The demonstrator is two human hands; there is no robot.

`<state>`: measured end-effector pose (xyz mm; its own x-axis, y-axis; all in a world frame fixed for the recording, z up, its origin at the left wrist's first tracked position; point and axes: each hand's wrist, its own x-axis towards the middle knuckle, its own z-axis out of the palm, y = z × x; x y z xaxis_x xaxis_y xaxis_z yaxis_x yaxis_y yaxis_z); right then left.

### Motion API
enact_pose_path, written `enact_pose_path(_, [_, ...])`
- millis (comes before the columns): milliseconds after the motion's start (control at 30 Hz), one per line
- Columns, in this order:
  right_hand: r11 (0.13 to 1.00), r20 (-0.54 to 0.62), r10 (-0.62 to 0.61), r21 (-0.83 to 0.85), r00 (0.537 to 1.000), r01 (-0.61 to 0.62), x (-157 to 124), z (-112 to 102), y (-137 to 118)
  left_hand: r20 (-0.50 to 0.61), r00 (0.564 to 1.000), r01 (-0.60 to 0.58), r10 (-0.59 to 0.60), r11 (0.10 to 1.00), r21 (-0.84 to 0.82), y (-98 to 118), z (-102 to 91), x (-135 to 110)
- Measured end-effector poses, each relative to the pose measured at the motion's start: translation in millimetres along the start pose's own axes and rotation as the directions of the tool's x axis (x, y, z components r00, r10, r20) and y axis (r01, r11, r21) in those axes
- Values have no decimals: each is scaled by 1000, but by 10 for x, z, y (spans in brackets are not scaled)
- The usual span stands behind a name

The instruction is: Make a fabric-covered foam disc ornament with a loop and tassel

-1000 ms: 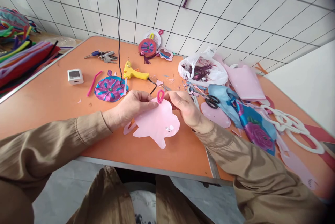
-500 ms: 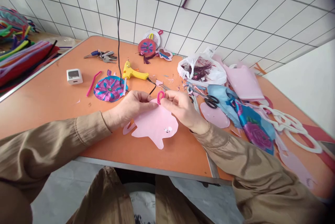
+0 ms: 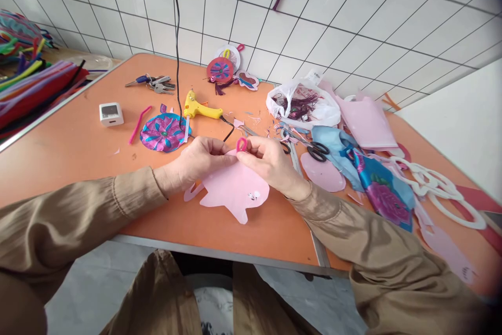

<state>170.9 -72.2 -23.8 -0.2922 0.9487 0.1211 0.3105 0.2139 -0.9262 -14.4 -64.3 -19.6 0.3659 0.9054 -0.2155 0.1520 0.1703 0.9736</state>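
A pink animal-shaped cutout (image 3: 235,188) with a small drawn face hangs between both hands above the table's front part. My left hand (image 3: 200,160) is closed, its thumb and fingers pinching the cutout's upper edge. A bright pink pipe-cleaner loop (image 3: 241,144) stands up at that edge, between the two thumbs. My right hand (image 3: 270,162) is closed on the loop, thumb and forefinger pressed at its base. The loop's lower ends are hidden by the fingers, so I cannot tell how it joins the cutout.
Behind the hands lie a yellow glue gun (image 3: 202,108) with a cord and a round purple-blue ornament (image 3: 163,133). Scissors (image 3: 317,151), a pink oval piece (image 3: 323,172) and flowered fabric (image 3: 384,194) lie right. A white plastic bag (image 3: 325,110), keys (image 3: 159,84) and a white cube (image 3: 111,114) stand farther back.
The cutout has shifted slightly to the right, its face end turning a little. Both hands keep their pinch, with the right fingers slightly lower on the loop.
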Motion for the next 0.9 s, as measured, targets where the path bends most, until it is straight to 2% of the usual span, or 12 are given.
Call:
enact_pose_path(133, [995,36,13,101,999,-17,3,-36,-10,24,998,65,-62,990,-128,5,-2,31])
enact_pose_path(267, [1000,-30,-11,13,999,11,3,-21,19,26,999,46,-42,986,-161,-12,-4,38])
enact_pose_path(367, [998,-36,-56,-19,998,55,2,-8,27,36,999,25,-20,989,-144,2,-1,16])
enact_pose_path(500, [996,-27,-86,30,996,87,-3,-18,-2,51,999,-5,10,995,-103,39,3,-19])
enact_pose_path(667, [981,-89,-181,57,979,186,-18,-23,-45,52,999,-3,3,1000,-3,5,-10,-1])
enact_pose_path(900, [981,-133,-193,13,972,196,-23,-33,-16,86,996,-4,4,1000,4,-34,-30,26])
